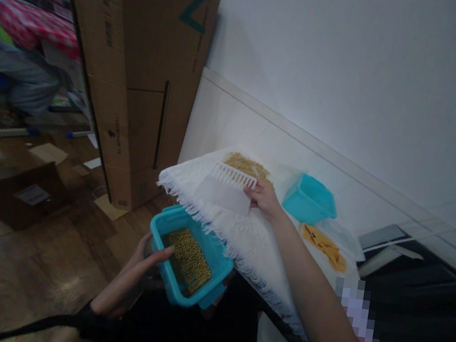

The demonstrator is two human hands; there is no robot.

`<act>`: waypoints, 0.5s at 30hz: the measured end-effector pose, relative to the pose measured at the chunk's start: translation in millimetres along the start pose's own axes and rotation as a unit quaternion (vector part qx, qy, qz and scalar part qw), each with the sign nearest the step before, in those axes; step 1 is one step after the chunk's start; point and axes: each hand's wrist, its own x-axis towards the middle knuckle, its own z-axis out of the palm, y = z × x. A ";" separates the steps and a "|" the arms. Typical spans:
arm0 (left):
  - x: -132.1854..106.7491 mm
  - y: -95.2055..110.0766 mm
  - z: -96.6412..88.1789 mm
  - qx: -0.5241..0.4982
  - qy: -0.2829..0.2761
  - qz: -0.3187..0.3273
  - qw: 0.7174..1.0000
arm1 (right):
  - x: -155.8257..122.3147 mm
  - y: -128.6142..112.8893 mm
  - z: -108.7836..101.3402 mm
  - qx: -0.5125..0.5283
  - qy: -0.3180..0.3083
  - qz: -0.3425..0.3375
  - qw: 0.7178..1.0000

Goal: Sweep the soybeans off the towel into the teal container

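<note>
My left hand [147, 264] is closed on the side of a blue plastic container [212, 242], its thumb over the rim. Yellowish beans [190, 259], which look like soybeans, lie in the container. It is held tilted beside the fringed edge of a white cloth [241, 224]. With fingers pinched, my right hand [265, 198] grips the right end of a white plastic piece with a slotted edge [226, 185], low over the cloth. Just behind that piece, a spread heap of beans [246, 165] lies on the cloth.
A second blue container [311, 198] stands at the right, with a clear lid [343, 238] and a yellow cloth [323, 246] nearby. A tall cardboard box [157, 70] rises at the left, before the white wall [352, 69]. Another person [20, 45] is at far left.
</note>
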 end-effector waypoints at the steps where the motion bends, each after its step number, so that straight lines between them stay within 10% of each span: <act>1: 0.7 0.3 0.0 -0.003 0.005 -0.003 1.000 | 7.8 -0.8 0.8 -0.001 0.008 -0.004 1.000; 15: 6.5 1.0 -6.1 -0.003 0.034 -0.003 0.999 | 15.3 -2.6 -5.1 -0.085 0.190 -0.159 0.965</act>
